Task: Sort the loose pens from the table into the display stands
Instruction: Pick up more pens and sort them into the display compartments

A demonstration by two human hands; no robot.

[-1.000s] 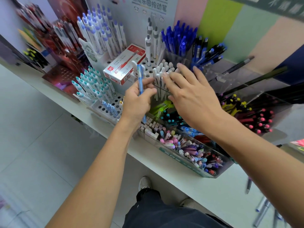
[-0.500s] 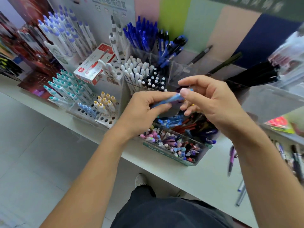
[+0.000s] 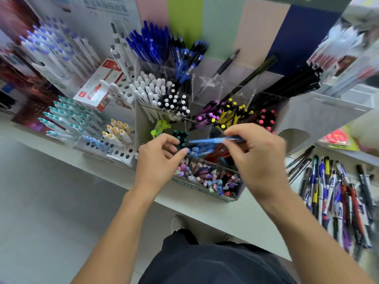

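1. Head view: the right hand (image 3: 258, 158) pinches a light blue pen (image 3: 211, 140) between thumb and fingertips, holding it nearly level above the clear compartment stand (image 3: 231, 198). The pen's free end points toward the left hand.
2. The left hand (image 3: 158, 158) hangs just beside that free end without touching it; its fingers are loosely curled and hold nothing.
3. Below both hands, the stand's front compartments hold pastel-capped pens, and one just behind them holds blue pens (image 3: 202, 150) lying close under the held pen.
4. Farther back in the same stand sit yellow-capped pens (image 3: 229, 113), pink-capped dark pens (image 3: 265, 117), white pens (image 3: 149, 89) and dark blue pens (image 3: 151, 44), all standing upright or leaning.
5. To the left, a white rack with round holes (image 3: 121, 154) carries teal-capped pens (image 3: 67, 115) and a few yellow-capped ones. A red and white box (image 3: 98, 87) rests behind it.
6. At the right, a pile of loose pens (image 3: 336, 201) lies on the pale table (image 3: 215, 218), well apart from the hands; motion blur hides their details.
7. A dark trouser leg and a shoe show below the table edge.
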